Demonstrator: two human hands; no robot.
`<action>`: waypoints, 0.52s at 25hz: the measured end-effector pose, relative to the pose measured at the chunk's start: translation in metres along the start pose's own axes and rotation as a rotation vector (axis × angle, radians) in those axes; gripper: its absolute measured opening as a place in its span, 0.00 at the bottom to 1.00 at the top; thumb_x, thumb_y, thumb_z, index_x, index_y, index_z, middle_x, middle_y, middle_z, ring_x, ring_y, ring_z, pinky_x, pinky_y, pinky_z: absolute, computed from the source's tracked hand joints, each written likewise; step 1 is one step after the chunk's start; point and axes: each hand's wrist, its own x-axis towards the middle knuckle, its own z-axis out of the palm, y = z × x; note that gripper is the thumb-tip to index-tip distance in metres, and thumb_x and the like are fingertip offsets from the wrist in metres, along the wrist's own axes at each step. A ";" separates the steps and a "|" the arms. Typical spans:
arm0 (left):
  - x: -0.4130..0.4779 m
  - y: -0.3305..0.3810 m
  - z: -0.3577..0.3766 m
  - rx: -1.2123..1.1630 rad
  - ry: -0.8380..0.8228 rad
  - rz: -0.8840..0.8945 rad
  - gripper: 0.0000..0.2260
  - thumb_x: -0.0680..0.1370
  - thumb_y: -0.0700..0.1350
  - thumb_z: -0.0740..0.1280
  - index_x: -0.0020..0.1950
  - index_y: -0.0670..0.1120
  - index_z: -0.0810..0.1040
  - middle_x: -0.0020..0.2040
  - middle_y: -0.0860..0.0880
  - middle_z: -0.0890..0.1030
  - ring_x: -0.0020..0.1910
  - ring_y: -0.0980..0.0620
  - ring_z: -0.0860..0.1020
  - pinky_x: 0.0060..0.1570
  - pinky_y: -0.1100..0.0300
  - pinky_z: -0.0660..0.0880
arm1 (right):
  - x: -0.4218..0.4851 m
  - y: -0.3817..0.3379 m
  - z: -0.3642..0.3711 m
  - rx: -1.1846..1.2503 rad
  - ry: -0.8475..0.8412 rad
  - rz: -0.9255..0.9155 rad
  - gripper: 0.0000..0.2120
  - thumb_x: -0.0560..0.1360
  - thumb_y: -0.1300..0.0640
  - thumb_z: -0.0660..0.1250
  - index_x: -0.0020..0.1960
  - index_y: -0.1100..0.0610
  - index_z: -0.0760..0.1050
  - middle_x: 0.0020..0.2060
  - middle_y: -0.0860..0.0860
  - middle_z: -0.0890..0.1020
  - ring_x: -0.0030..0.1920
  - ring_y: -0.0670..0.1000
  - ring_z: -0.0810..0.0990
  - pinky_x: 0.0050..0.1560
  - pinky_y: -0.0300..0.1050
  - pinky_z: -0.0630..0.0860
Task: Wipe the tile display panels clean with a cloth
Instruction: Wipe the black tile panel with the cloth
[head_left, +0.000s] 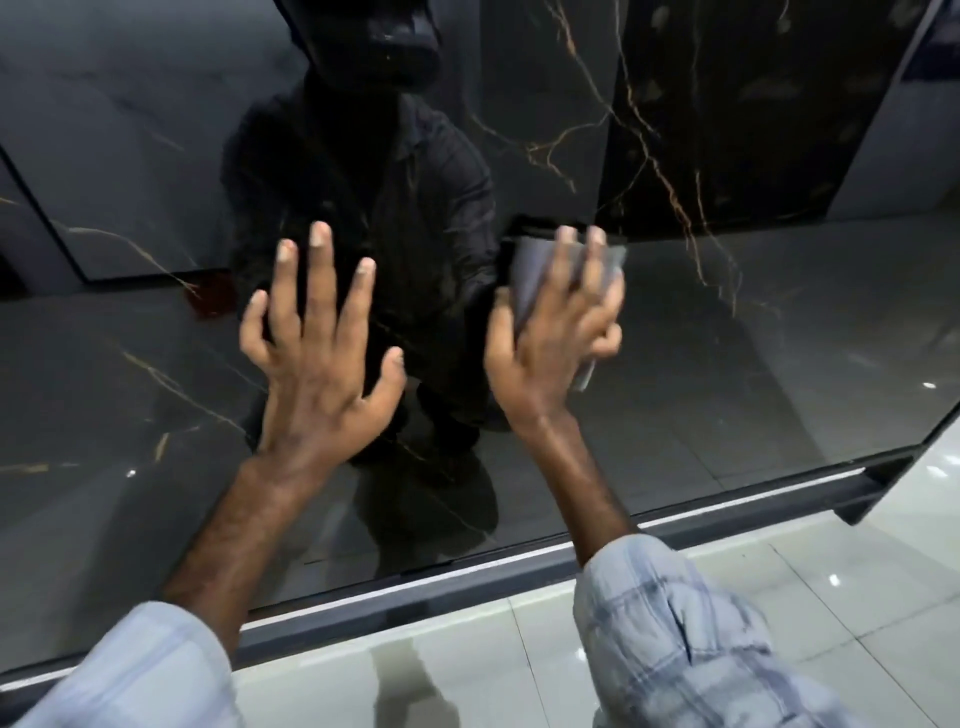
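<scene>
One glossy black tile panel (727, 338), pale floor (779, 597).

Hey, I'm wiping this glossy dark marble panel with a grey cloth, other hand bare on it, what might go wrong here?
1. The bare left hand rests spread on the glossy dark marble-look tile panel, so it will likely leave fresh fingerprints.
2. The right hand presses the small grey cloth with flat fingers rather than gripping it; the cloth could slip out.
3. Leaning on both hands may push the panel in its dark bottom rail.
</scene>
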 end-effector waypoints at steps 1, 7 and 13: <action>-0.002 -0.009 0.001 0.031 -0.018 -0.010 0.36 0.79 0.53 0.64 0.84 0.45 0.59 0.85 0.38 0.50 0.84 0.38 0.48 0.76 0.36 0.50 | 0.000 0.001 0.002 -0.032 -0.031 -0.241 0.35 0.78 0.44 0.63 0.82 0.51 0.58 0.82 0.55 0.60 0.78 0.68 0.61 0.63 0.64 0.63; -0.030 -0.034 0.036 0.149 -0.015 0.042 0.37 0.81 0.55 0.62 0.85 0.47 0.49 0.84 0.38 0.51 0.83 0.43 0.36 0.80 0.41 0.35 | 0.008 0.088 0.008 0.062 0.116 -0.227 0.31 0.81 0.44 0.67 0.80 0.52 0.65 0.80 0.58 0.65 0.79 0.66 0.62 0.73 0.66 0.62; -0.032 -0.032 0.048 0.180 0.084 0.055 0.34 0.81 0.55 0.61 0.84 0.44 0.54 0.82 0.37 0.55 0.81 0.32 0.51 0.80 0.41 0.36 | -0.124 0.138 0.051 0.168 0.198 1.094 0.35 0.83 0.33 0.53 0.84 0.51 0.55 0.82 0.51 0.61 0.78 0.60 0.65 0.75 0.65 0.60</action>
